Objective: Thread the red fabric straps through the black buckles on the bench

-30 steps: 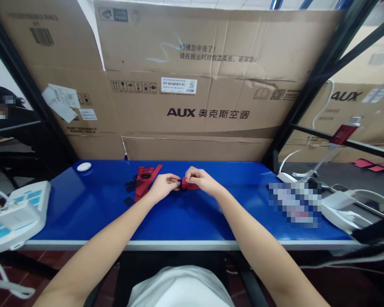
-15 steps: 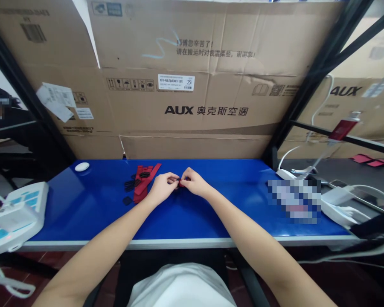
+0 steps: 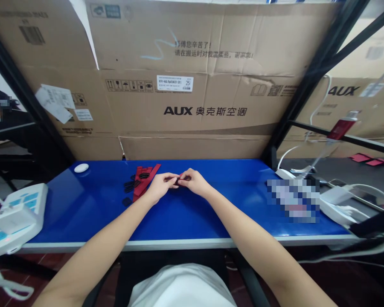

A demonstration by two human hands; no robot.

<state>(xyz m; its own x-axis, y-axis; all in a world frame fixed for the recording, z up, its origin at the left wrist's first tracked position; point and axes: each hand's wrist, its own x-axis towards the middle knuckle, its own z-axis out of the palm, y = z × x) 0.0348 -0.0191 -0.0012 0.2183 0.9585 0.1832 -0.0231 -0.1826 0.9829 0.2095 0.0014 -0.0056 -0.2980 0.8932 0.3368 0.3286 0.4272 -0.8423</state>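
Observation:
My left hand (image 3: 162,185) and my right hand (image 3: 193,181) meet over the middle of the blue table, fingertips pinched together. Between them is a small dark piece (image 3: 178,181) with a bit of red; the fingers cover most of it, so its kind does not show. To the left of my left hand lie flat red strips (image 3: 145,181), some crossing each other. Black looped cords (image 3: 131,184) rest on and beside these strips. A small dark square piece (image 3: 126,201) lies just in front of them.
The blue table (image 3: 192,217) backs onto a large cardboard sheet (image 3: 211,94). A white power strip (image 3: 25,213) with a plugged-in charger sits at the left, near a round white object (image 3: 81,168). Cables and a white adapter (image 3: 336,195) lie at the right. A person (image 3: 9,123) sits far left.
My fingers have shifted slightly around the small piece, and less red shows between them. Both hands stay in nearly the same place. The view has moved a little.

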